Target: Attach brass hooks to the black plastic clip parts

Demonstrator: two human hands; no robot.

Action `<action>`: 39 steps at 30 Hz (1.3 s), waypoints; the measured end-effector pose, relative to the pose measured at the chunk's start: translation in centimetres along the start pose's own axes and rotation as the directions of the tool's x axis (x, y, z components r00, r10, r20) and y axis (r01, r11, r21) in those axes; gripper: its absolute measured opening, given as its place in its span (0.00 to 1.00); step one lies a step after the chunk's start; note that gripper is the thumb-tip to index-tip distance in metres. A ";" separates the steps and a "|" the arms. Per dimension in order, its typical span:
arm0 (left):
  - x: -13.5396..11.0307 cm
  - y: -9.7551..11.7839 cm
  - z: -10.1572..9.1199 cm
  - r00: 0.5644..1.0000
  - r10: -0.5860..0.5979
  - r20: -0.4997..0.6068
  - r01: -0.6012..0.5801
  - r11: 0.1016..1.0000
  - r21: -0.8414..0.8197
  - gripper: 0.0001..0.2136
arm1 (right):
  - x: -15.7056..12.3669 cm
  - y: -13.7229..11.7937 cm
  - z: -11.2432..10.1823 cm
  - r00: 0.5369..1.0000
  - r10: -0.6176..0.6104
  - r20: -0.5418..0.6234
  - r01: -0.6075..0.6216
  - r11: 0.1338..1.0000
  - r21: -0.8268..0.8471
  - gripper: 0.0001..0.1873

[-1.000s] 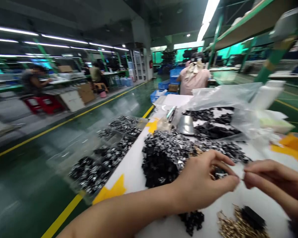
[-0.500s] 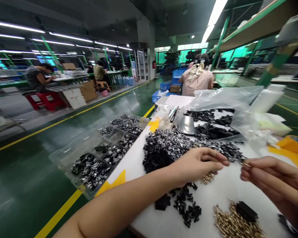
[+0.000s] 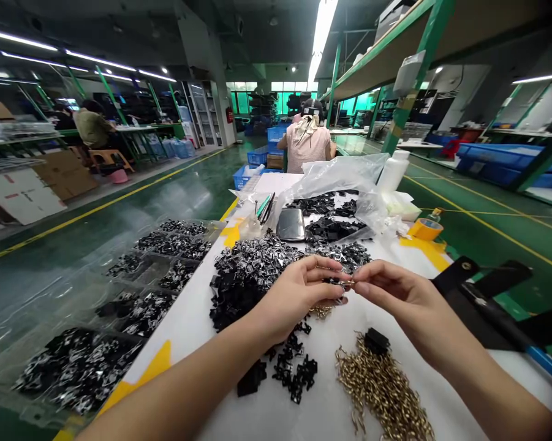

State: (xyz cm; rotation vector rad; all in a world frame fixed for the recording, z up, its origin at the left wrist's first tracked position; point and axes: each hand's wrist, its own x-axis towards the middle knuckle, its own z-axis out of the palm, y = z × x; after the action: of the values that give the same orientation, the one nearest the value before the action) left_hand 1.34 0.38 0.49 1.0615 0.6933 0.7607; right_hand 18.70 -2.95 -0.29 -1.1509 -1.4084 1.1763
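My left hand (image 3: 298, 291) and my right hand (image 3: 393, 285) meet fingertip to fingertip over the middle of the white table. Thumb and forefinger of the right hand pinch a small gold-coloured metal piece (image 3: 350, 282). The left fingers are closed around something too small and hidden to make out. Below the right hand lies a heap of thin gold-coloured metal pieces (image 3: 381, 386) with a black block (image 3: 377, 340) on it. Another small gold heap (image 3: 320, 311) shows under the left hand. Beside that hand spreads a large pile of small black and silver parts (image 3: 252, 269).
A clear compartment box (image 3: 151, 269) of similar parts stands along the left edge. Behind the piles are a dark shiny case (image 3: 291, 225), a plastic bag (image 3: 340, 171), a white bottle (image 3: 394, 171) and orange tape (image 3: 425, 229). A co-worker (image 3: 309, 144) sits ahead, facing away.
The view has swung to the right. My two hands, apart before, have come together at the fingertips, with the gold-coloured piece still in the right one.
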 end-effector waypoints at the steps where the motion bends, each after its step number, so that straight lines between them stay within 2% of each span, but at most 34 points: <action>1: 0.0 0.0 0.0 1.000 0.004 0.014 -0.004 1.000 0.001 0.12 | 0.0 0.0 0.0 1.000 -0.009 -0.008 0.009 1.000 0.001 0.09; 5: -0.2 0.1 0.2 0.999 0.040 0.007 -0.040 0.996 0.081 0.11 | -0.1 0.1 -0.5 0.997 -0.047 -0.057 0.047 0.999 0.006 0.10; 7: -0.1 0.2 0.2 0.999 0.036 -0.025 -0.033 0.992 0.121 0.12 | 0.0 0.0 -1.0 0.987 -0.076 -0.139 0.079 0.997 0.021 0.09; 11: 0.1 0.3 0.0 1.000 -0.023 -0.007 0.024 0.982 0.189 0.10 | 0.2 -0.7 -2.2 0.913 -0.130 -0.388 0.187 0.976 0.114 0.09; 13: 0.1 0.3 0.0 0.999 -0.032 0.015 0.027 0.966 0.258 0.09 | 0.3 -0.9 -2.6 0.888 -0.130 -0.440 0.213 0.966 0.144 0.09; 16: 0.1 0.2 0.0 0.999 -0.035 0.034 0.022 0.948 0.318 0.11 | 0.1 -0.9 -2.7 0.911 -0.149 -0.385 0.193 0.978 0.078 0.08; 20: 0.0 0.2 0.1 1.000 0.016 0.007 -0.018 0.955 0.296 0.15 | -0.5 -0.8 -1.6 0.967 -0.202 -0.154 0.180 0.973 -0.143 0.05; 23: 0.1 0.1 0.2 0.999 0.035 -0.025 -0.027 0.965 0.261 0.17 | -0.9 -0.8 -0.5 0.965 -0.261 -0.033 0.237 0.917 -0.320 0.02; 27: 0.2 0.0 0.2 0.996 0.082 -0.045 -0.064 0.949 0.310 0.15 | -0.9 -0.7 0.1 0.937 -0.350 -0.003 0.310 0.835 -0.455 0.03; 33: 0.0 -0.1 0.2 0.989 0.117 -0.086 -0.076 0.924 0.375 0.15 | -0.8 -0.7 0.0 0.937 -0.344 0.065 0.326 0.794 -0.513 0.05; 39: -0.2 0.0 0.4 0.993 0.112 -0.039 -0.089 0.920 0.381 0.17 | -0.9 -0.7 0.3 0.914 -0.397 0.078 0.368 0.736 -0.568 0.05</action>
State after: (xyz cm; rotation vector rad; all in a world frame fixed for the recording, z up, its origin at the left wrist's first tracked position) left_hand 1.50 0.04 0.66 1.4404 0.8651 0.7662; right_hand 18.46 -3.93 0.34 -1.1868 -1.9245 0.4213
